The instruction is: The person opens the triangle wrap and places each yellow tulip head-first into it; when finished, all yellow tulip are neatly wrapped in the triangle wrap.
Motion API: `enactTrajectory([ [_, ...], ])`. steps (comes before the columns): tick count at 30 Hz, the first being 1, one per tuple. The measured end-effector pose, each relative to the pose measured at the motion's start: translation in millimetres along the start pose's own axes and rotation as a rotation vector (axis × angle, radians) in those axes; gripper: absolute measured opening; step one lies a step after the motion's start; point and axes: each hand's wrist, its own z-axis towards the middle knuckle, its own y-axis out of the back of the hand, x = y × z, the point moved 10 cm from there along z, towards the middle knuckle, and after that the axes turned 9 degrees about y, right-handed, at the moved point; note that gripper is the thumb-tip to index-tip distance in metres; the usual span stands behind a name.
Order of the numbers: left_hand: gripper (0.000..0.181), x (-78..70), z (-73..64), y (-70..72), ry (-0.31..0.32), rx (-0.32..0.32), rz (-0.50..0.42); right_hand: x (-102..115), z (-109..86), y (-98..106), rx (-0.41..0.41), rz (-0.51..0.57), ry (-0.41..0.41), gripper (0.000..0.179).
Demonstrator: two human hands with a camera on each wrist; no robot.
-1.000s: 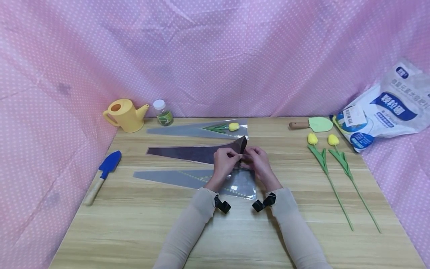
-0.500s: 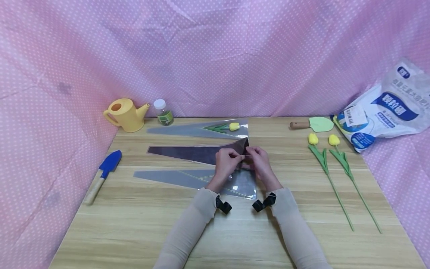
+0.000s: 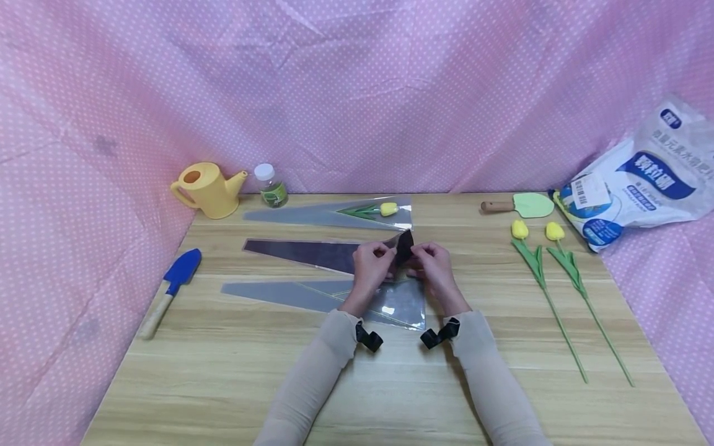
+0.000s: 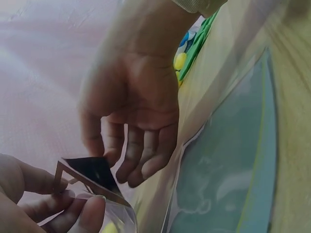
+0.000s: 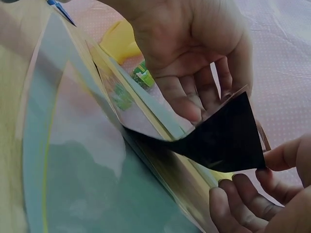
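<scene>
Sleeve: dark, mid-tabletop, narrow end toward the left edge, long axis roughly along the far edge.
Mouth: wide end, raised and parted between both hands, toward the right edge.
Left hand: pinches one side of it.
Right hand: pinches the other side; nearer the two loose tulips by the right edge.

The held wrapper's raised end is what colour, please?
The raised end is black, clearest in the right wrist view.
</scene>
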Motion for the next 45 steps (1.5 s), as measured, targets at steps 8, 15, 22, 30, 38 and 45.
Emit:
enactTrajectory([
  [8,0.014,7.7,8.7,2.1,0.111,0.06,-0.048,-0.8,2.6,6.6,-0.018,-0.075,0.016,0.006],
  [15,0.016,14.0,14.9,-7.6,0.197,0.182,-0.008,-3.5,7.0,4.8,0.031,-0.187,0.02,0.02],
  [22,0.015,8.9,17.9,-17.0,0.122,0.197,0.23,-4.4,9.7,6.6,0.036,-0.29,0.034,0.021],
  [30,0.018,0.0,18.4,-29.5,0.019,0.177,0.507,-4.4,13.6,8.5,0.066,-0.325,0.031,0.02],
  [38,0.027,7.1,19.9,-37.4,-0.029,0.219,0.431,-7.3,18.5,9.7,0.095,-0.303,0.017,0.021],
  [45,0.015,8.5,20.3,-33.6,-0.082,0.237,0.485,-6.7,18.9,12.2,0.113,-0.306,0.012,0.021],
])
